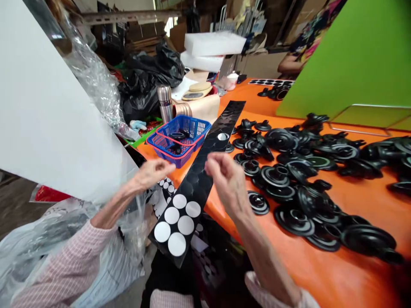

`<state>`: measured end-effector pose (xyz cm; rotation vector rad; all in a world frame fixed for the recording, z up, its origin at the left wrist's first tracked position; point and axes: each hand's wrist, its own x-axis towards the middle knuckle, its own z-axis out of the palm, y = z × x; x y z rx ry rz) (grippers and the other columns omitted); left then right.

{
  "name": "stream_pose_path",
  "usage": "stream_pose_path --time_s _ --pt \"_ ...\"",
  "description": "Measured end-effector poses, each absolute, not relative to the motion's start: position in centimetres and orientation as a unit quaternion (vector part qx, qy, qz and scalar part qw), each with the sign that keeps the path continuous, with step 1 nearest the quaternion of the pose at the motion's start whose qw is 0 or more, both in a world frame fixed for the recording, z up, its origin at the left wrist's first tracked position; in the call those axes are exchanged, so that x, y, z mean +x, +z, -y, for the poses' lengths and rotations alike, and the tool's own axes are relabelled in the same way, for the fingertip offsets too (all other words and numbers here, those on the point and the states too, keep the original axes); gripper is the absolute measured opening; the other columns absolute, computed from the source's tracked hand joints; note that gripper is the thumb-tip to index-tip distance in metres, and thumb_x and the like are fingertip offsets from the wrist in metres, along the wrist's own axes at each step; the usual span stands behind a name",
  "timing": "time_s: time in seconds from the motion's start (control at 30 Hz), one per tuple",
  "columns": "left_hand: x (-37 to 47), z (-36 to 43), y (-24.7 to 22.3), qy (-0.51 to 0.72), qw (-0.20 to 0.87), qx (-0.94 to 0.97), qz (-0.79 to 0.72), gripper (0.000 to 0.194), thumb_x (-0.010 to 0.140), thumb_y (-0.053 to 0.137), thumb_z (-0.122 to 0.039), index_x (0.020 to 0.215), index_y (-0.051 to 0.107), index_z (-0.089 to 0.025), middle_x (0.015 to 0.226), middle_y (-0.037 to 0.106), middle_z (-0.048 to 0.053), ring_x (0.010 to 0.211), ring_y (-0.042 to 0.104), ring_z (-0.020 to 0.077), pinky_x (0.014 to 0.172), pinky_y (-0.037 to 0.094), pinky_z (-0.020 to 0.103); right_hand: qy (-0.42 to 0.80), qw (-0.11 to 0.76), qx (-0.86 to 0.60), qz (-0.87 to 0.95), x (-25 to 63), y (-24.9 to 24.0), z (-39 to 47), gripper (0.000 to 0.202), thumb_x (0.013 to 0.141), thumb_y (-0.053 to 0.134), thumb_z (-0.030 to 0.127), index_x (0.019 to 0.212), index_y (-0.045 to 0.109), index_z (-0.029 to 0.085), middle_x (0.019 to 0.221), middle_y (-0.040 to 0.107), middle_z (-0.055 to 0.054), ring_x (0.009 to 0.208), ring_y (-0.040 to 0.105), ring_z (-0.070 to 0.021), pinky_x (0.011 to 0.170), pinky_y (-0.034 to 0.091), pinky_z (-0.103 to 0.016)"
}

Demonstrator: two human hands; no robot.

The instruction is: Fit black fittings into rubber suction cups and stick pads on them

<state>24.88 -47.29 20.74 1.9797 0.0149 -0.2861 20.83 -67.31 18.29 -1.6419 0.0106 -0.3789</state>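
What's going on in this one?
A person in checked sleeves works with bare hands at an orange table. The right hand is over a long black strip, its fingers bunched; the left hand is in front of the blue basket. Whether either holds anything small is unclear. Six white circles show at the strip's near end. Many black round parts lie piled on the table to the right.

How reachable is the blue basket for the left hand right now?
Probably yes: the left hand is close to the near side of the blue basket, nothing visible stands between them, and the basket's top is open.
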Motion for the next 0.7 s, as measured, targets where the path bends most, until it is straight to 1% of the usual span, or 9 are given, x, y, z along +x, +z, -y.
stream_pose_path --time_s 0.07,0.13,0.23,0.33,0.43,0.53,0.63,0.7 --pt "23.0 46.9 16.7 -0.259 0.586 0.762 -0.096 0.032 0.062 0.082 -0.040 0.077 0.068 -0.015 0.070 0.068 0.003 0.062 0.059 0.0129 0.057 0.042 0.023 -0.136 0.592 -0.794 -0.020 17.6 14.8 66.9 0.021 0.084 0.053 0.038 0.088 0.064 0.020 0.088 0.069 -0.006 0.081 0.064 -0.0213 0.076 0.051 -0.041" --pt "21.6 47.3 13.7 -0.336 0.656 0.664 -0.127 0.030 0.059 0.084 -0.033 0.077 0.067 -0.015 0.071 0.068 0.003 0.063 0.060 0.0127 0.061 0.044 0.024 -0.147 0.551 -0.821 -0.020 15.0 11.8 66.0 0.025 0.085 0.050 0.035 0.099 0.064 0.020 0.100 0.069 -0.010 0.092 0.064 -0.0251 0.081 0.051 -0.046" --pt "20.8 48.7 12.1 -0.341 0.716 0.600 -0.111 0.026 0.061 0.083 -0.028 0.077 0.067 -0.015 0.073 0.068 0.002 0.065 0.059 0.0116 0.068 0.046 0.025 -0.178 0.485 -0.856 0.002 14.0 9.7 64.7 0.032 0.088 0.046 0.029 0.114 0.062 0.020 0.113 0.066 -0.013 0.106 0.060 -0.0280 0.090 0.048 -0.052" --pt "20.7 49.8 12.6 -0.328 0.743 0.581 -0.054 0.022 0.065 0.081 -0.026 0.079 0.069 -0.014 0.074 0.067 0.002 0.069 0.059 0.0109 0.073 0.045 0.023 -0.185 0.420 -0.888 0.012 15.2 10.4 64.2 0.034 0.091 0.045 0.028 0.121 0.059 0.018 0.118 0.064 -0.015 0.111 0.057 -0.0288 0.094 0.046 -0.052" --pt "20.6 50.5 13.2 -0.311 0.757 0.575 -0.002 0.025 0.067 0.079 -0.027 0.086 0.072 -0.013 0.079 0.069 0.004 0.074 0.060 0.0120 0.076 0.044 0.023 -0.188 0.394 -0.899 0.020 16.4 11.5 64.4 0.031 0.091 0.048 0.029 0.116 0.061 0.016 0.113 0.063 -0.016 0.106 0.057 -0.0283 0.090 0.048 -0.048" --pt "20.3 50.9 13.2 -0.307 0.741 0.596 0.020 0.029 0.069 0.077 -0.030 0.093 0.072 -0.014 0.084 0.070 0.006 0.079 0.061 0.0144 0.078 0.044 0.025 -0.193 0.372 -0.908 0.031 16.7 11.7 64.7 0.025 0.092 0.046 0.027 0.109 0.062 0.018 0.103 0.064 -0.013 0.097 0.057 -0.0263 0.083 0.050 -0.043" --pt "20.2 50.9 12.9 -0.314 0.723 0.615 0.016 0.032 0.068 0.077 -0.035 0.092 0.072 -0.014 0.081 0.068 0.005 0.075 0.059 0.0142 0.074 0.043 0.025 -0.198 0.342 -0.917 0.049 16.6 11.4 65.1 0.025 0.095 0.039 0.024 0.098 0.063 0.019 0.095 0.065 -0.011 0.088 0.058 -0.0238 0.075 0.049 -0.037" --pt "20.2 50.5 12.8 -0.319 0.707 0.632 0.002 0.033 0.067 0.077 -0.038 0.088 0.071 -0.013 0.076 0.065 0.003 0.072 0.057 0.0138 0.070 0.042 0.025 -0.224 0.355 -0.907 0.019 16.5 11.4 65.6 0.028 0.096 0.035 0.022 0.092 0.062 0.020 0.087 0.064 -0.009 0.080 0.058 -0.0208 0.070 0.048 -0.033"
